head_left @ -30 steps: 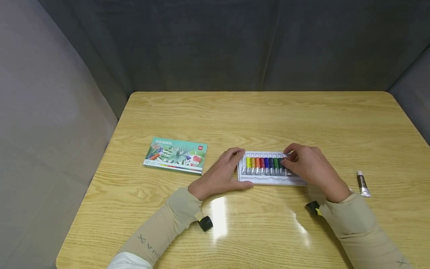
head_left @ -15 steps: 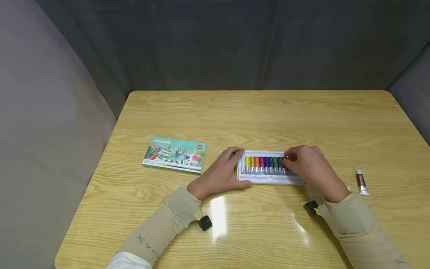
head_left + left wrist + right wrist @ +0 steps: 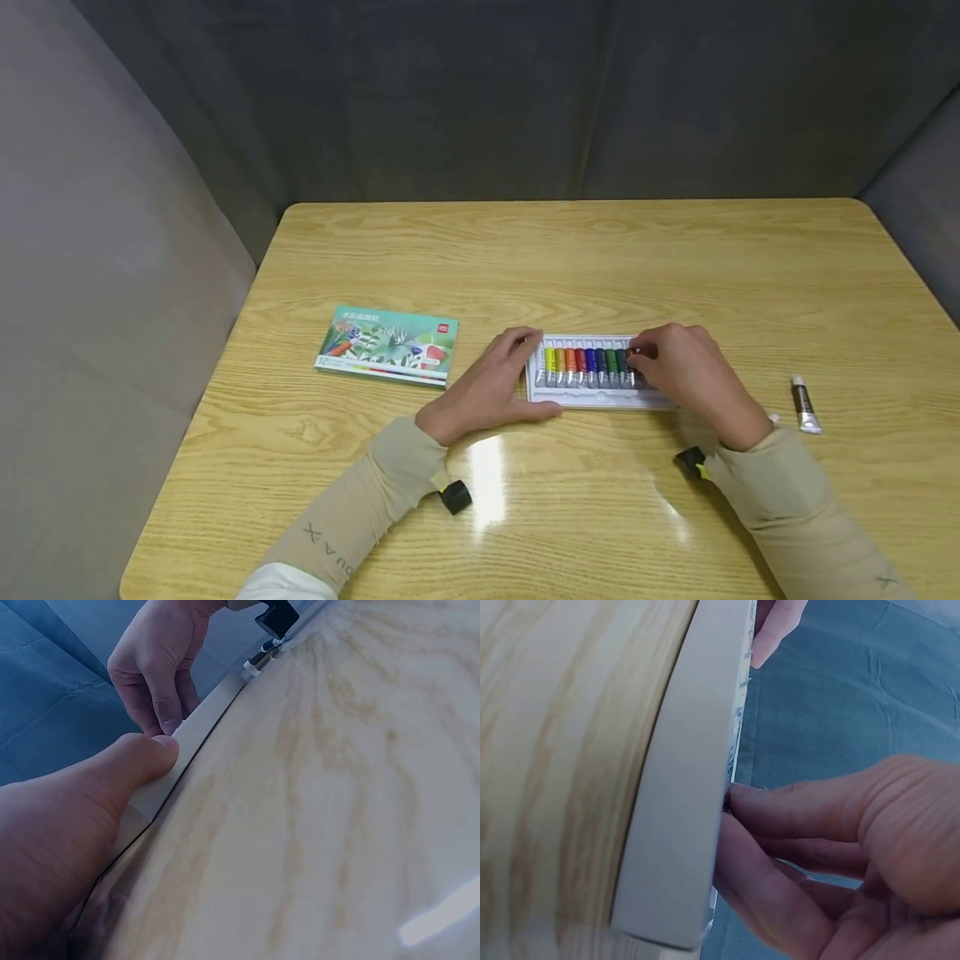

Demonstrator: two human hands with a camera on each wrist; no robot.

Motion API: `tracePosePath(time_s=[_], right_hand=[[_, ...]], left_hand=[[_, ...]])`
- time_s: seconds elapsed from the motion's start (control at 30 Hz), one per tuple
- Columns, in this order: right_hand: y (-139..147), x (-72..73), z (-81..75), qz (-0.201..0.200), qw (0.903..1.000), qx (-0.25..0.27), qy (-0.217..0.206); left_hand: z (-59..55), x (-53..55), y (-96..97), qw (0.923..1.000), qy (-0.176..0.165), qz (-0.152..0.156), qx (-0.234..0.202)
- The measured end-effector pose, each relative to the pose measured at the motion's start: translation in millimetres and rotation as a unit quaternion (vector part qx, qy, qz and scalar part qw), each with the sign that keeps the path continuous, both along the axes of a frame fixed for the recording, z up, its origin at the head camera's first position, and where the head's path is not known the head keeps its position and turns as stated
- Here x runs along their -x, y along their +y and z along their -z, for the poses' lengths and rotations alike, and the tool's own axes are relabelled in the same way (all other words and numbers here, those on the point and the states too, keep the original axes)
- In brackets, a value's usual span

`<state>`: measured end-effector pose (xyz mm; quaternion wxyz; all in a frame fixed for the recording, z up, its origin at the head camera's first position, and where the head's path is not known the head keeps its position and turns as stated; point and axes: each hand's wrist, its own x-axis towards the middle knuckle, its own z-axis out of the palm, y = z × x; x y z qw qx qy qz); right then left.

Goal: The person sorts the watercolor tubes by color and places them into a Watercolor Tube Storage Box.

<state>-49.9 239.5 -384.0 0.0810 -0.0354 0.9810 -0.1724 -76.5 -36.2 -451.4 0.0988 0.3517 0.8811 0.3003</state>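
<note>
A white tray (image 3: 600, 401) of paint tubes lies on the table, with a row of colours from white and yellow through red, blue and green. My left hand (image 3: 483, 387) grips the tray's left end, thumb at the front edge and fingers at the back. Over the right end, my right hand (image 3: 693, 375) pinches a dark paint tube (image 3: 728, 799) between thumb and fingers. Most of that tube and the tray's right slots are hidden by the hand. In the right wrist view the tray's side wall (image 3: 679, 772) stands beside the fingertips.
A loose dark paint tube (image 3: 805, 406) with a white cap lies to the right. Near the right sleeve a small white end (image 3: 775, 418) shows, mostly hidden. The illustrated green paint box (image 3: 387, 346) lies flat at left on the wooden table (image 3: 570, 267).
Both hands stay at the tray almost unmoved. My right fingers shift only slightly at the tray's right end. The whole scene drifts a little left as the head camera moves.
</note>
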Motion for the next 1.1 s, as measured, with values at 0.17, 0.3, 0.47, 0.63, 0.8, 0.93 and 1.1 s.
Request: tracePosePath(time_s=[0.17, 0.3, 0.47, 0.63, 0.8, 0.93, 1.1], right_hand=[[0.3, -0.1, 1.8, -0.003, 1.0000, 0.001, 0.007], [-0.4, -1.2, 2.0, -0.001, 0.9999, 0.005, 0.010], [-1.9, -2.8, 2.5, 0.000, 0.9999, 0.008, 0.013], [-2.6, -3.7, 3.7, -0.001, 0.9998, 0.006, 0.018], [-3.4, -4.0, 3.9, 0.005, 0.9998, 0.008, 0.017], [-3.5, -4.2, 4.2, 0.007, 0.9998, 0.011, 0.015], [-3.8, -3.9, 4.5, 0.008, 0.9998, 0.013, 0.009]], left_hand=[[-0.7, 0.2, -0.1, 1.0000, -0.006, -0.001, -0.004], [-1.7, 0.2, 0.0, 0.9999, -0.012, 0.000, -0.004], [-2.7, -0.5, 0.3, 0.9999, -0.013, -0.003, 0.000], [-3.2, -1.3, 1.7, 0.9999, -0.014, -0.006, 0.000], [-2.9, -1.6, 2.0, 0.9998, -0.018, -0.007, 0.000], [-2.2, -1.0, 1.9, 0.9998, -0.017, -0.007, 0.000], [-2.3, -0.7, 1.6, 0.9998, -0.019, -0.006, -0.002]])
